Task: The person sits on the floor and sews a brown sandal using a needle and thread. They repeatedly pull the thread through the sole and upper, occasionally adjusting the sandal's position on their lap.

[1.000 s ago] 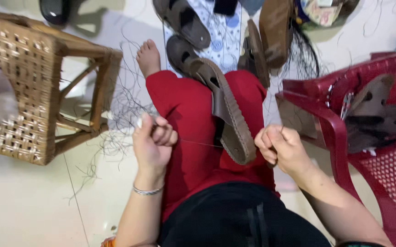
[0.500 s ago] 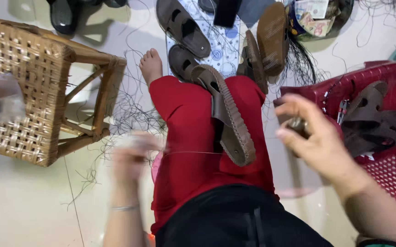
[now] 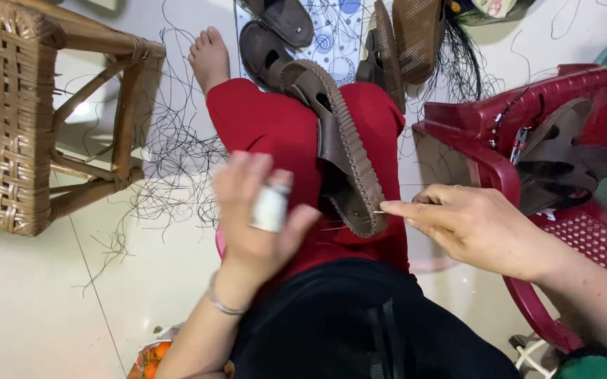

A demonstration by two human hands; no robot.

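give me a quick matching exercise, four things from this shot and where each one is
Things:
1. brown sandal
2. woven cane stool
3. red plastic chair
4. loose black threads

Places:
A. on the floor between the stool and the red-clad leg
B. lying along the lap, its heel end at the right hand
C. at the far left of the view
D. at the right, with dark sandal pieces on its seat

Pairs: 1-B, 2-C, 3-D, 4-A
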